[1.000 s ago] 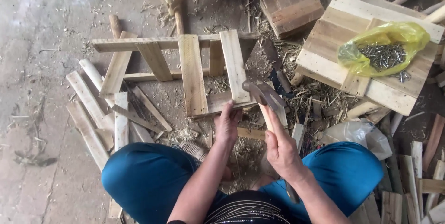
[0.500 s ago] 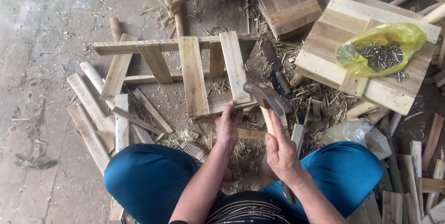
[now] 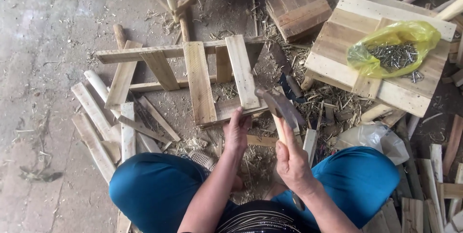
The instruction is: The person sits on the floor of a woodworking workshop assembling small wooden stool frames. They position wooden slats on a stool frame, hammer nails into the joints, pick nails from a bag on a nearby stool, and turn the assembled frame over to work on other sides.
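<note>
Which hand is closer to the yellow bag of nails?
Right. The right hand grips the hammer below-left of the yellow bag; the left hand is farther left, at the slat frame.

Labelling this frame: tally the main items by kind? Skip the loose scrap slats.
Hammers: 1, in the right hand, head raised over the frame
Slatted wooden frames being nailed: 1, left hand on its near edge
Finished wooden panels: 2, large and small
Yellow bags of nails: 1
Clear plastic bags: 1
Total: 6

Grey concrete floor [image 3: 43, 45] in daylight, littered with wood shavings [image 3: 328, 105] and offcuts [image 3: 96, 117].
</note>
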